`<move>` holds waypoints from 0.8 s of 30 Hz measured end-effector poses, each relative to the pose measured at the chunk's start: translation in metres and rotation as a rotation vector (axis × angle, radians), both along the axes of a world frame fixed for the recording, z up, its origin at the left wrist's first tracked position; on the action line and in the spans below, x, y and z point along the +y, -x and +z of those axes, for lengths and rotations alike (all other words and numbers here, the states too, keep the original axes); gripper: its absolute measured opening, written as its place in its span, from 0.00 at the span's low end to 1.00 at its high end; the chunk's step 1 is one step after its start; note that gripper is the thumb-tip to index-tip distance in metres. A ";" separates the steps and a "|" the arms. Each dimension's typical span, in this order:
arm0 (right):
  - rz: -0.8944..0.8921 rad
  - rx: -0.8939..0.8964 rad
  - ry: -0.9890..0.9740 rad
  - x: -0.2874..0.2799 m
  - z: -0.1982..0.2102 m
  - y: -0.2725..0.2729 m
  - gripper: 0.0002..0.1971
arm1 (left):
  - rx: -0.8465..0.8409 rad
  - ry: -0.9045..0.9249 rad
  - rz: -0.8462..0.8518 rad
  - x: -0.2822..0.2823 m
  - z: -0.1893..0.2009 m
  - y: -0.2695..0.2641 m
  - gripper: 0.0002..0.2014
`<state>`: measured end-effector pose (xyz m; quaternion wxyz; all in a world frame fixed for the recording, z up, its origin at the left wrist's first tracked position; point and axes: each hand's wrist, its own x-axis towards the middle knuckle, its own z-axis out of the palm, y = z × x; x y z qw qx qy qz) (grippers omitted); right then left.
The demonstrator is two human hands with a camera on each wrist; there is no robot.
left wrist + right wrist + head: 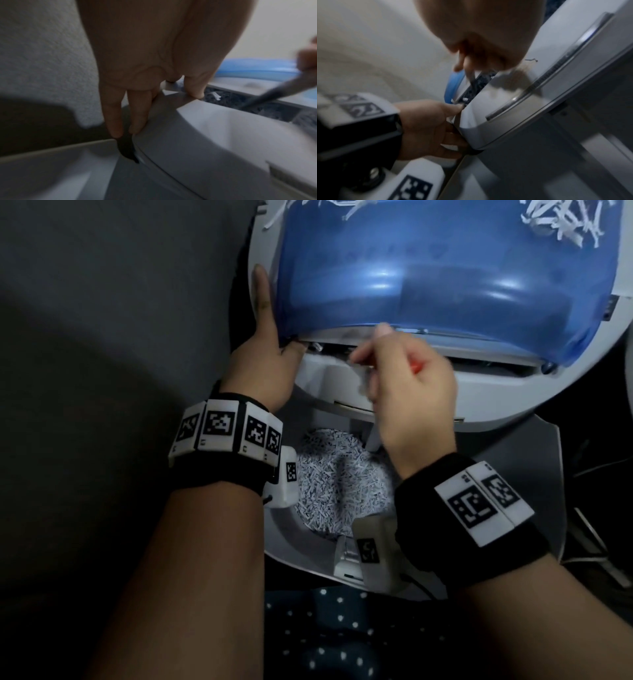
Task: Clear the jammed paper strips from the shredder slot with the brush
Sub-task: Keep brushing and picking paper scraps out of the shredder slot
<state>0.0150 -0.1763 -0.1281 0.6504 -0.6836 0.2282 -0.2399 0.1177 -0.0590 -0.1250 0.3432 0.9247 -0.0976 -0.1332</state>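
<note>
No readable writing is showing. The left hand is lying flat, fingers straight, against the shredder side. The right hand is gripping the brush, its blurred tip reaching into the slot.

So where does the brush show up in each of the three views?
Head: the brush, only a red bit of handle showing, in the right hand, centre of frame.
Left wrist: blurred dark shaft at right edge, reaching into the slot.
Right wrist: thin dark shaft below the fingers, centre.
Shared landmark: blue cover.
</note>
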 end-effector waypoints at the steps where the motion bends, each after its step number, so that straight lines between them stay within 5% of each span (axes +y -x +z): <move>1: -0.075 -0.030 -0.010 -0.003 0.001 0.000 0.18 | 0.002 0.000 0.001 0.000 0.000 0.000 0.43; 3: -0.133 -0.052 0.048 -0.004 -0.001 0.000 0.19 | 0.003 0.008 0.006 0.000 0.000 0.000 0.42; 7: 0.048 0.048 0.159 0.004 -0.007 0.000 0.17 | 0.003 0.004 -0.001 0.000 0.001 0.002 0.43; 12: -0.172 -0.079 0.058 -0.005 0.001 0.000 0.20 | 0.011 -0.001 0.005 0.001 0.001 0.000 0.42; 17: 0.146 0.074 0.128 0.008 -0.011 -0.002 0.12 | 0.011 0.017 0.010 0.001 0.001 0.000 0.43; 21: -0.080 -0.087 -0.006 0.000 0.002 -0.001 0.18 | 0.002 0.007 0.010 0.001 0.000 0.000 0.42; 24: -0.162 -0.229 0.092 -0.003 0.006 0.003 0.20 | 0.011 0.015 0.009 0.001 0.000 0.000 0.42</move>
